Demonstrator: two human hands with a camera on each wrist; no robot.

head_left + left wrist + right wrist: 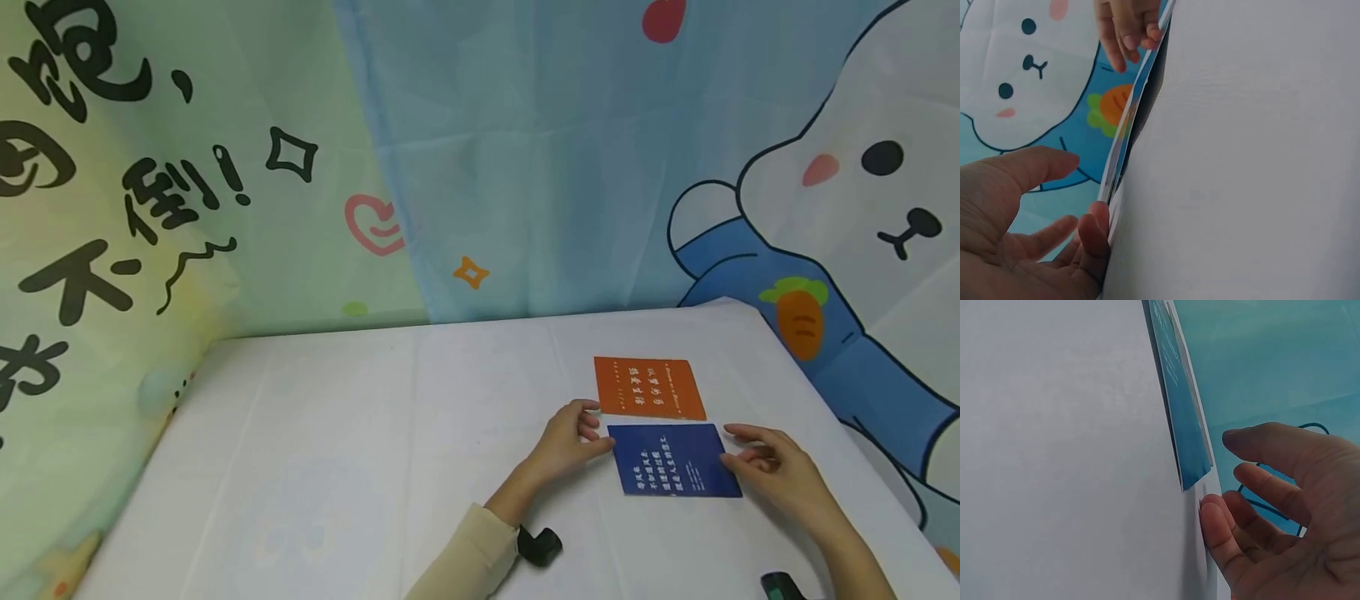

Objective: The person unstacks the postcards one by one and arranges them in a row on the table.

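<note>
A blue card [675, 461] with white writing lies flat on the white table, and an orange card [651, 388] lies just behind it. My left hand [564, 446] is at the cards' left side, thumb tip at the blue card's edge and index fingertip near the orange card's corner. On the opposite side my right hand [783, 473] has its thumb at the blue card's right edge. Both wrist views show thumb and fingers spread apart, with nothing pinched. The right wrist view catches the blue card [1188, 437] at a slant, beyond the fingertips.
White cloth covers the table [330, 450]. Behind it hangs a printed backdrop [525, 158] with a cartoon animal [847, 192] on the right. A black wrist device [540, 547] sits by the left cuff, another dark one [782, 586] near the right wrist.
</note>
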